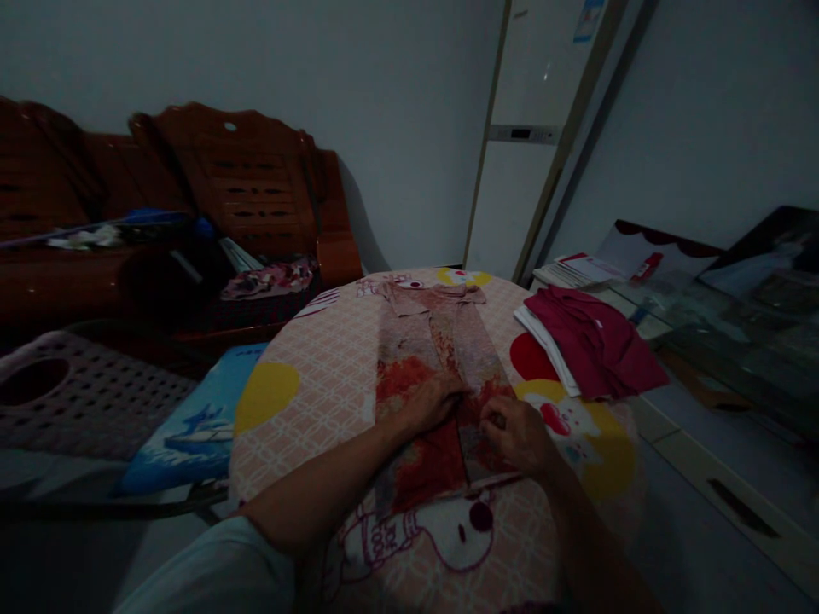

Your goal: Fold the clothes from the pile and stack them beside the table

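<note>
A short-sleeved patterned shirt [409, 341] in greyish pink and rusty red lies spread on a round table, its collar end away from me and its hem towards me. Its front edges run down the middle with a gap showing near the top. My left hand [435, 402] is closed at the front edge of the shirt, fingertips pinching cloth near the middle. Just to its right, my right hand [519, 433] rests over the other front panel with fingers curled together on the fabric. The exact bit of cloth under the right fingertips is hidden.
Folded maroon and white clothes [592, 341] sit at the right of the cloth-covered table [320, 384]. A wooden sofa [243, 188] stands behind left, a blue cushion [198, 426] and a woven plastic chair [115, 401] nearer. Glass-topped furniture [723, 333] is at right.
</note>
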Tool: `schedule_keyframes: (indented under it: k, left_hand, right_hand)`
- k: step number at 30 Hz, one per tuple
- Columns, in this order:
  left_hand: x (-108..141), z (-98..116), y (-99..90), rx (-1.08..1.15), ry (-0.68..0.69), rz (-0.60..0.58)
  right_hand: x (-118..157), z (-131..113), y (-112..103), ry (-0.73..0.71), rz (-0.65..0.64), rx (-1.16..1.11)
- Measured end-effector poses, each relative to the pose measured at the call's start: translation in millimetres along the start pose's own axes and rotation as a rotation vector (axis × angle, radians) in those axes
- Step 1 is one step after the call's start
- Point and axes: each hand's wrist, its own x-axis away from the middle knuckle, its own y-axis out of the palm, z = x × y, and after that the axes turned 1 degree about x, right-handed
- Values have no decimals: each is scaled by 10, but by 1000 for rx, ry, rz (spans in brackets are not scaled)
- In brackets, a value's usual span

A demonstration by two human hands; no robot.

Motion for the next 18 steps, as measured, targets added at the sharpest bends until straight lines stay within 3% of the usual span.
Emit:
schedule_keyframes:
  k: [6,10,12,15,18]
  left_hand:
    - [6,62,-58,-91,35,-38]
    - [63,93,-87,-122,103,-141]
    - [78,83,-104,-86,116,-150]
    - [31,15,-153,-24,39,-74]
    - [-160,-131,-233,-18,-120,14]
  right_hand:
    - [1,37,-2,9,-165,-220]
    - [34,-6,54,37,-490,-268]
    - [37,0,57,112,-564,-367]
    - [-34,48,-31,170,-442,-455]
    - [-177,127,-143,34,-236,-308]
